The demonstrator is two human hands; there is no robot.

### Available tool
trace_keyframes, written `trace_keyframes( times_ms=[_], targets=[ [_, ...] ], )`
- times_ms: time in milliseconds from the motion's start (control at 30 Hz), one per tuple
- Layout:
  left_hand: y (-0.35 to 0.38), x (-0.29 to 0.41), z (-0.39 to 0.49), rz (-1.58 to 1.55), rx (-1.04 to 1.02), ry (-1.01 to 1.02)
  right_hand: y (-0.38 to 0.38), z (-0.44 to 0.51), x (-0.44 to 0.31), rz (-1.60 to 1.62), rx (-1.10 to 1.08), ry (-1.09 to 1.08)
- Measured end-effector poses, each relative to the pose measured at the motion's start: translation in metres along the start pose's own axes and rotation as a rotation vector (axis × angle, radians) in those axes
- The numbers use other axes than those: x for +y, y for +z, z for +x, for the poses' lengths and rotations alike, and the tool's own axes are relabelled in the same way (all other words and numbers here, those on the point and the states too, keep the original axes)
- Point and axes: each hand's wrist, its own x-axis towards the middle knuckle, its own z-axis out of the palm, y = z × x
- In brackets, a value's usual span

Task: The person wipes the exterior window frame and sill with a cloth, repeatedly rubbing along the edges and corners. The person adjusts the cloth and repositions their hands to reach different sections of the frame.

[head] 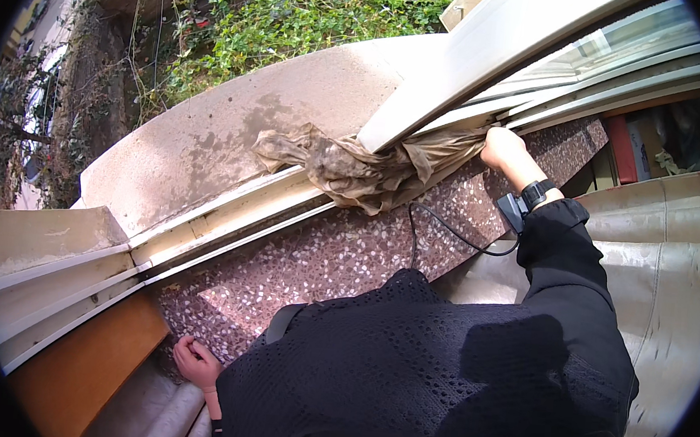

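Note:
A dirty, damp-looking beige cloth (354,172) lies bunched across the window track (232,214), passing beneath the end of a white window sash frame (456,72). My right hand (503,147) grips its right end, pulled into tight folds beside the track. Around my right wrist is a black watch (537,193), with a small dark device (511,212) and a black cable (466,244) close by. Down at the lower left, my left hand (195,361) rests at the edge of the speckled terrazzo sill (297,251), its fingers curled and nothing visible in them.
Outside the track is a concrete ledge (297,108) with damp patches, and green climbing plants (292,20) grow beyond it. An orange-brown wooden panel (88,358) flanks the sill at left. Silvery quilted fabric (651,270) hangs at right, below a red box-like object (619,148).

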Motion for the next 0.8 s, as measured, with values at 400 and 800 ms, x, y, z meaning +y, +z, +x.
trace_keyframes(
  times_ms=[400, 800],
  targets=[
    [-0.007, 0.02, 0.007, 0.003, 0.012, -0.012, -0.017, -0.074, -0.084, 0.232, -0.012, -0.178],
    [-0.01, 0.026, 0.009, -0.03, 0.036, -0.002, -0.04, -0.159, -0.211, 0.347, -0.11, -0.64]
  ],
)
